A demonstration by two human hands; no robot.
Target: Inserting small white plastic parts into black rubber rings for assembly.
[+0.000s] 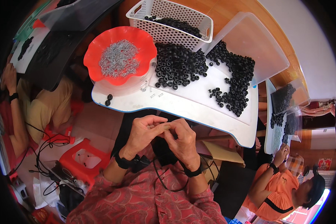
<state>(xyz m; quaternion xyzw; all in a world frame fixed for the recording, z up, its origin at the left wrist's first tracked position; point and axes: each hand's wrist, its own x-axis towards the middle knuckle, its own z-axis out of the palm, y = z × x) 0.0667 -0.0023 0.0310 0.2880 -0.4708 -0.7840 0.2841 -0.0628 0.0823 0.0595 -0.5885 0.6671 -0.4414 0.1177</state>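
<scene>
My left hand (pixel 146 132) and my right hand (pixel 183 140) meet in front of my chest, just off the near edge of the white table (pixel 138 102). Thumbs and fingertips of both are pinched together; whatever sits between them is hidden or too small to name. Beyond them lies a heap of small black ring-shaped parts (pixel 179 65), and more black parts (pixel 237 82) spread to its right. At the left of the table, a red wavy-rimmed dish (pixel 148 44) holds many tiny silvery pieces (pixel 119 59). Two loose black rings (pixel 108 100) lie near the table's left corner.
A white perforated basket (pixel 156 33) with black parts stands at the back, beside a tilted translucent bin (pixel 257 44). A red stool (pixel 69 160) and cables are at lower left. A person in orange (pixel 276 186) works at the right; another person's arm (pixel 16 115) shows at left.
</scene>
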